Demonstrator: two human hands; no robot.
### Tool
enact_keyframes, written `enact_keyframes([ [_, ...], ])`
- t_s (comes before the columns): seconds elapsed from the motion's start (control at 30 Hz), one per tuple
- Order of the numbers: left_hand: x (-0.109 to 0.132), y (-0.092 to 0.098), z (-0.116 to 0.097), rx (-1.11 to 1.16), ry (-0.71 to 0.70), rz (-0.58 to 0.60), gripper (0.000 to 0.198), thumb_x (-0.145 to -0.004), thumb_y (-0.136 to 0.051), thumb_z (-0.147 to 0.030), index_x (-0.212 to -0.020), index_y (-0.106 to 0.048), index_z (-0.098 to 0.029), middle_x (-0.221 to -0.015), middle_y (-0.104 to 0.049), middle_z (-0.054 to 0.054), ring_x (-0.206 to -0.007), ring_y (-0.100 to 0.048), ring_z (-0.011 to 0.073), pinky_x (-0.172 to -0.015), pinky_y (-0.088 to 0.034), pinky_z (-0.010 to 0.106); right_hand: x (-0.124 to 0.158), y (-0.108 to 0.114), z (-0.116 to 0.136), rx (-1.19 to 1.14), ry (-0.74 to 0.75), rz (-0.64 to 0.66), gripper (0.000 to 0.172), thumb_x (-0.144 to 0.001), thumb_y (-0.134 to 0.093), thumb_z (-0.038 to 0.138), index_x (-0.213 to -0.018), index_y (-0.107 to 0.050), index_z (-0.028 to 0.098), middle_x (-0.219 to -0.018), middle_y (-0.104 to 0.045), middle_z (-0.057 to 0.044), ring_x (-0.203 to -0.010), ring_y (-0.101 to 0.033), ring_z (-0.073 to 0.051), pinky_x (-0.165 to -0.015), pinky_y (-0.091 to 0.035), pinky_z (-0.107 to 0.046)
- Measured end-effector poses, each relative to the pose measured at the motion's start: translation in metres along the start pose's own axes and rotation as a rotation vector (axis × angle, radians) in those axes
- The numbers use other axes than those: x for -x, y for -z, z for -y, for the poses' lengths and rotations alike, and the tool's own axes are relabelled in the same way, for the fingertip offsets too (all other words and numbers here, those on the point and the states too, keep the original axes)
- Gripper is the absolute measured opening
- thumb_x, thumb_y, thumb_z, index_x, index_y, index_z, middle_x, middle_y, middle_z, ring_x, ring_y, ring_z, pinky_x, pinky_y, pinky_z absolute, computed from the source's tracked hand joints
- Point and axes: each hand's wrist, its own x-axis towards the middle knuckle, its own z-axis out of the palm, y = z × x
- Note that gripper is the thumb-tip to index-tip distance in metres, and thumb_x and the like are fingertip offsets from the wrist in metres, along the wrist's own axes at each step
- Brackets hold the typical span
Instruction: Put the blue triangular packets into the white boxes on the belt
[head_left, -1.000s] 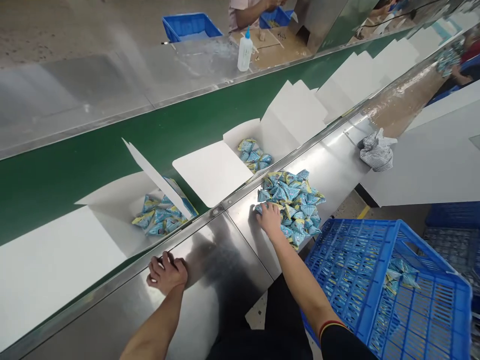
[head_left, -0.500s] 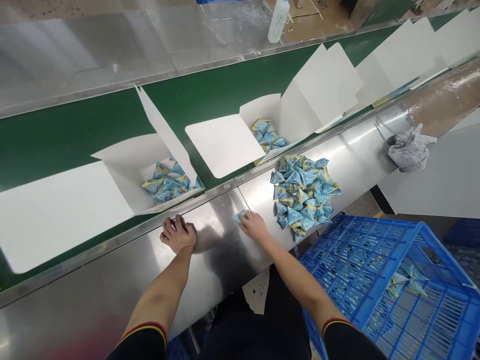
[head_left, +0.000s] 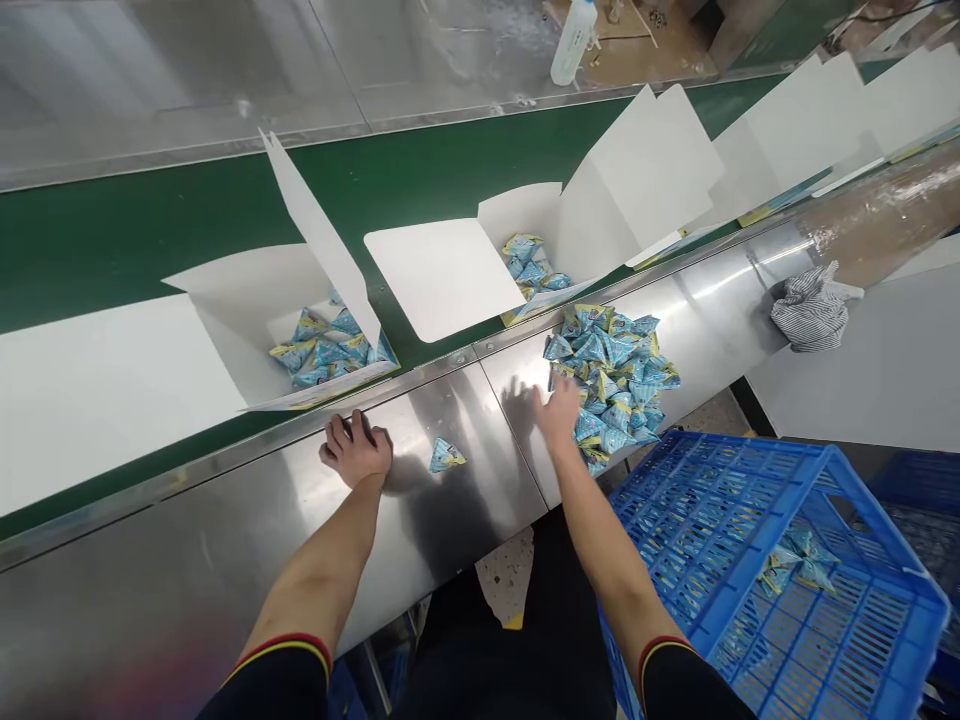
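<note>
The left hand (head_left: 356, 450) lay on the steel table (head_left: 225, 560) near its far edge, fingers curled under and gripping nothing. Just to its right, apart from it, a single blue packet (head_left: 447, 456) lay alone on the table. The right hand (head_left: 559, 408) reached further right with its fingers spread flat, its grip released, the fingertips touching the near left edge of a pile of packets (head_left: 615, 375) heaped on the table.

Beyond the table's far edge ran a green belt (head_left: 150, 230) carrying open white boxes. The left box (head_left: 255, 310) held a cluster of the same blue packets, and the middle box (head_left: 517, 240) held a few more. A blue crate (head_left: 720, 540) stood at the near right with several packets inside. A striped cloth (head_left: 811, 310) lay on the table at far right, and a white squeeze bottle (head_left: 574, 40) stood on the far side of the belt.
</note>
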Motion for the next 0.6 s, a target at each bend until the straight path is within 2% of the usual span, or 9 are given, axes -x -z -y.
enact_keyframes([
  [0.03,0.000,0.000,0.000,0.003,-0.002,-0.001,0.058,-0.095,-0.042,-0.038,-0.145,-0.057,-0.013,-0.162,-0.036,0.022,-0.153,-0.029,0.0336,-0.121,-0.018,0.058,-0.017,0.007,-0.010,0.073,-0.126,-0.075,0.057,-0.098,-0.046,0.042,-0.144,-0.053,0.009,-0.136,-0.047,-0.021,-0.124,-0.042,-0.031,-0.109,-0.038,-0.047],
  [0.1,0.000,-0.001,0.001,0.007,-0.001,-0.005,0.058,-0.094,-0.042,-0.038,-0.145,-0.057,-0.013,-0.162,-0.035,0.022,-0.153,-0.028,0.0335,-0.121,-0.018,0.057,-0.042,0.014,-0.022,0.191,-0.245,-0.053,0.064,-0.093,-0.050,0.035,-0.150,-0.047,0.005,-0.137,-0.045,-0.024,-0.128,-0.039,-0.035,-0.109,-0.035,-0.050],
  [0.13,0.000,-0.001,0.001,0.009,-0.002,-0.007,0.059,-0.094,-0.042,-0.038,-0.145,-0.057,-0.013,-0.162,-0.035,0.022,-0.153,-0.028,0.0335,-0.121,-0.018,0.057,-0.049,0.014,-0.022,0.233,-0.255,0.009,0.065,-0.092,-0.050,0.030,-0.151,-0.045,0.005,-0.135,-0.046,-0.025,-0.127,-0.040,-0.036,-0.109,-0.034,-0.050],
  [0.2,0.000,-0.001,0.002,0.011,-0.009,-0.010,0.059,-0.094,-0.042,-0.038,-0.145,-0.057,-0.013,-0.162,-0.035,0.021,-0.153,-0.028,0.0337,-0.122,-0.018,0.057,-0.050,0.007,-0.014,0.267,-0.154,0.176,0.061,-0.092,-0.047,0.021,-0.150,-0.046,0.004,-0.128,-0.051,-0.024,-0.120,-0.045,-0.033,-0.106,-0.034,-0.047],
  [0.3,0.000,-0.001,0.002,0.016,-0.016,-0.008,0.058,-0.095,-0.041,-0.038,-0.145,-0.058,-0.013,-0.162,-0.036,0.021,-0.152,-0.030,0.0343,-0.121,-0.018,0.058,-0.028,-0.015,0.012,0.200,0.153,0.359,0.051,-0.091,-0.046,0.014,-0.141,-0.057,0.011,-0.124,-0.054,-0.019,-0.114,-0.048,-0.025,-0.103,-0.036,-0.036],
  [0.37,-0.001,-0.001,0.002,0.015,-0.013,-0.013,0.058,-0.095,-0.041,-0.037,-0.145,-0.058,-0.012,-0.162,-0.037,0.022,-0.152,-0.030,0.0346,-0.121,-0.019,0.058,-0.008,-0.029,0.028,0.151,0.268,0.393,0.043,-0.093,-0.049,0.018,-0.135,-0.062,0.015,-0.125,-0.055,-0.015,-0.115,-0.048,-0.022,-0.102,-0.038,-0.031],
  [0.47,-0.002,-0.002,0.001,0.008,0.002,-0.007,0.058,-0.095,-0.042,-0.037,-0.146,-0.058,-0.012,-0.162,-0.036,0.022,-0.152,-0.030,0.0352,-0.121,-0.019,0.059,0.019,-0.046,0.041,0.121,0.272,0.361,0.043,-0.099,-0.043,0.024,-0.136,-0.061,0.012,-0.128,-0.054,-0.016,-0.114,-0.048,-0.020,-0.103,-0.039,-0.030],
  [0.6,-0.002,-0.003,0.001,-0.007,0.043,0.032,0.056,-0.095,-0.045,-0.033,-0.146,-0.058,-0.013,-0.163,-0.034,0.021,-0.153,-0.029,0.0350,-0.123,-0.018,0.059,0.041,-0.062,0.036,0.076,0.302,0.347,0.046,-0.100,-0.041,0.033,-0.135,-0.059,0.009,-0.122,-0.057,-0.017,-0.108,-0.050,-0.021,-0.098,-0.042,-0.030],
])
